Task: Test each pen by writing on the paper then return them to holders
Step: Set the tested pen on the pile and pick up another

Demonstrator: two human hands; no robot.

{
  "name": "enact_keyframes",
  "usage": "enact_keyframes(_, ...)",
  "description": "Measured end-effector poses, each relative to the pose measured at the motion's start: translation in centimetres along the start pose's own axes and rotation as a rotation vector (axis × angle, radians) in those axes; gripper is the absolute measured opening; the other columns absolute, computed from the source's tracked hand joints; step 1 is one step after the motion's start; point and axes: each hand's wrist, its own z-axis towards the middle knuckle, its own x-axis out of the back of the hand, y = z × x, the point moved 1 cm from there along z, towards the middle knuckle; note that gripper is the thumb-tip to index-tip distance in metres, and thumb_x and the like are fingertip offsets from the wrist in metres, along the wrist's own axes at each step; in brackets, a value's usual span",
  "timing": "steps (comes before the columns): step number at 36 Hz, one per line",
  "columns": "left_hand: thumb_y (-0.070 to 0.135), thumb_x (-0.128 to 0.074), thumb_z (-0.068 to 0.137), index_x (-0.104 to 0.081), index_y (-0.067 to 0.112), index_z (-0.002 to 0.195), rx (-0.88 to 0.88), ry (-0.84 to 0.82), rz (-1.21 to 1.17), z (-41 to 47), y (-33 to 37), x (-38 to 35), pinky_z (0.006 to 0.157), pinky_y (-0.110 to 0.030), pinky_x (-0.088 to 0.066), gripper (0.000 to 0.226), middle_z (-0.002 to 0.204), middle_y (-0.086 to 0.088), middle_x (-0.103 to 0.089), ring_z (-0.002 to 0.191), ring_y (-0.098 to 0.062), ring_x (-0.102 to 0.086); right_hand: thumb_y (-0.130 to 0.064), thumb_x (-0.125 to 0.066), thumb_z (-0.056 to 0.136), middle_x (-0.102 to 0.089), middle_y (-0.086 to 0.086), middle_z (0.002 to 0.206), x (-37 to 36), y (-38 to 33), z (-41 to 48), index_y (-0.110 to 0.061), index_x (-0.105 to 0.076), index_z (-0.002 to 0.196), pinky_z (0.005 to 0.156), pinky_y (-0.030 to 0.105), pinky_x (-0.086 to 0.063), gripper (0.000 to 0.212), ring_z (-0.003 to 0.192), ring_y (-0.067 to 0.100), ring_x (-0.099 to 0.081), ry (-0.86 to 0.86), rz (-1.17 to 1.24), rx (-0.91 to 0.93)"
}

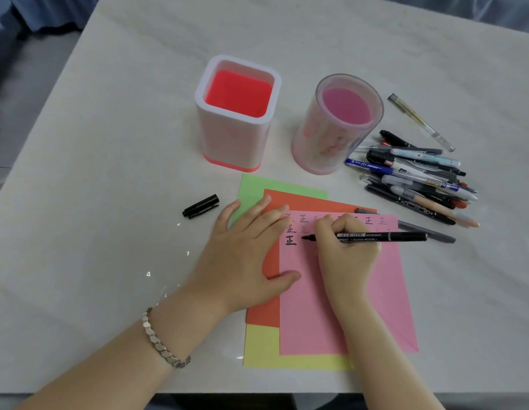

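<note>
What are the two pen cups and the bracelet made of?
Square holder: probably smooth white plastic, with a red inside. Round holder: looks like clear plastic, since pink shows through the wall. Bracelet: likely metal, with shiny silver links.

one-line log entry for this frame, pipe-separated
stage: testing | right hand: holds black marker, tip over pink paper | left hand: flat on papers | cap: off, on table | holders: empty

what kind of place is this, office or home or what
Hard to pin down; likely a desk or craft table at home or in an office. A pale tabletop holds two empty pen holders, a pile of pens and coloured paper sheets.
</note>
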Motion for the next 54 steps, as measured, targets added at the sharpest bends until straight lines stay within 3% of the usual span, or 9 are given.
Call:
enact_keyframes(5,0.064,-0.047,0.069,-0.056,0.018,0.126,0.0,0.0,0.005,0.04,-0.01,0.01,0.109,-0.043,-0.015,0.074,0.14,0.008,-0.047,0.136,-0.012,-0.029,-0.018,-0.053,0.07,-0.032,-0.007,0.038,-0.07,0.07,-0.09,-0.022,-0.033,0.044,0.046,0.014,-0.027,0.033,0.043,0.008,-0.031,-0.003,-0.01,-0.008)
enact_keyframes(9,0.064,-0.047,0.069,-0.057,0.018,0.126,0.0,-0.001,0.005,0.02,0.02,0.02,0.11,-0.042,-0.014,0.074,0.14,0.008,-0.047,0.136,-0.012,-0.03,-0.019,-0.053,0.068,-0.038,-0.006,0.04,0.02,0.22,-0.06,-0.023,-0.032,0.044,0.047,0.014,-0.026,0.032,0.042,0.006,-0.03,0.024,0.004,-0.038)
enact_keyframes(54,0.066,-0.047,0.07,-0.056,0.019,0.127,0.005,-0.006,-0.001,0.01,0.04,0.08,0.11,-0.043,-0.012,0.074,0.141,0.01,-0.045,0.137,-0.009,-0.025,-0.016,-0.052,0.063,-0.038,-0.009,0.036,0.15,0.11,0.0,-0.023,-0.033,0.041,0.046,0.013,-0.027,0.03,0.04,0.004,-0.031,-0.024,0.02,-0.07)
